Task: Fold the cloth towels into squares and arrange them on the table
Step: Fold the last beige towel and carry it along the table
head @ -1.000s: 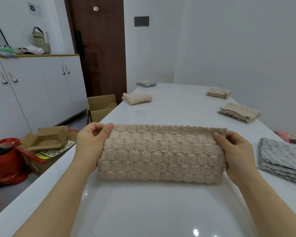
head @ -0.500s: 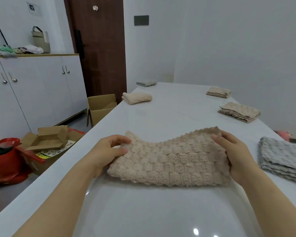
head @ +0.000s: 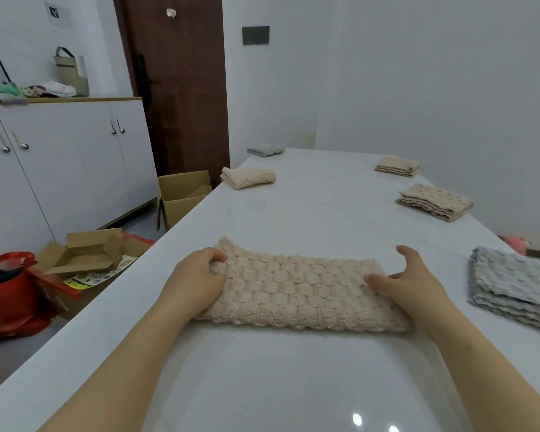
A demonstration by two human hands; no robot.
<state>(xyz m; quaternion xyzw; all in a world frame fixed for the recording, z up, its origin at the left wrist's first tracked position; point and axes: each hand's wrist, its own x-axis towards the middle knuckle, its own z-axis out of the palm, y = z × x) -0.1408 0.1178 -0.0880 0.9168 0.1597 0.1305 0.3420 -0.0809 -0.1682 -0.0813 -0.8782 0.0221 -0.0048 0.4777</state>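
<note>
The beige, bobble-textured cloth towel [head: 296,294] lies flat on the glossy white table [head: 293,385]. It is folded into a long band that runs left to right across the near part of the tabletop. The left hand [head: 194,282] sits on its left end, fingers curled round the far left corner and bunching the fabric there. The right hand [head: 409,285] rests palm down on the right end with its fingers loosely spread, gripping nothing (one finger lies along the cloth, another lifts clear of it).

Near the right hand, at the table's right edge, sits a stack of grey textured towels [head: 518,288], apart from the band. Farther along that edge is a stack of beige folded towels [head: 435,202], and beyond it a smaller beige pile [head: 398,166]. On the left edge lies a plump folded beige towel [head: 248,177], and behind it, at the far end, a folded grey towel [head: 266,149].

A pink object [head: 516,244] shows past the grey stack, too hidden to identify. On the floor to the left stand an open brown cardboard box [head: 181,194], a shallow opened cardboard carton [head: 81,252] and a red bag [head: 10,288]. Behind them are white cabinets [head: 66,157] and a dark brown door [head: 181,82].
</note>
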